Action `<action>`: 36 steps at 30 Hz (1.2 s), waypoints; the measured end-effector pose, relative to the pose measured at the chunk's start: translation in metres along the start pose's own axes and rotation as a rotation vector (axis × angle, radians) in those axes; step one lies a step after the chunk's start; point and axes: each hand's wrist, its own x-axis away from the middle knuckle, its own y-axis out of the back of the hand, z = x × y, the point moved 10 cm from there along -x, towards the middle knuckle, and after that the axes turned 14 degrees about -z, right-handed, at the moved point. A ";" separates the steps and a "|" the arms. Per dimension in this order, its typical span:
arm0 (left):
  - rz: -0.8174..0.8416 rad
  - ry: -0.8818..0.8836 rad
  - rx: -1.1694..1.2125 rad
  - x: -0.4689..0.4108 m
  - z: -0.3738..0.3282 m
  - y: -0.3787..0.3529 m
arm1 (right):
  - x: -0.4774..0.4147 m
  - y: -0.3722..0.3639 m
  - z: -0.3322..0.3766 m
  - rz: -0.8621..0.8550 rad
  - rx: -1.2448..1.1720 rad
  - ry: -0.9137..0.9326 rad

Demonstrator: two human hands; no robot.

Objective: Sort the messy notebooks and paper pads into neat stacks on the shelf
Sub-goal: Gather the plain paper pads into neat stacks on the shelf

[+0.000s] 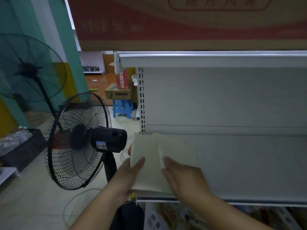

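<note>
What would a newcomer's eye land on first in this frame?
Two hands work at the left end of the white shelf: the left hand grips overlapping cream paper pads, and the right hand rests on them. A black standing fan fills the left side, and a large red cardboard box sits atop the shelving.

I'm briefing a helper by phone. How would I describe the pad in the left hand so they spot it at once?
Find the white shelf under the red box. At its left end, beside the black fan, are two cream pads. Yours is the left pad, held by the left hand and jutting past the shelf's end, unlike the right pad.
</note>
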 end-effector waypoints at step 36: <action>-0.005 0.001 0.207 0.000 -0.015 0.035 | 0.093 -0.005 -0.113 0.275 0.261 -0.012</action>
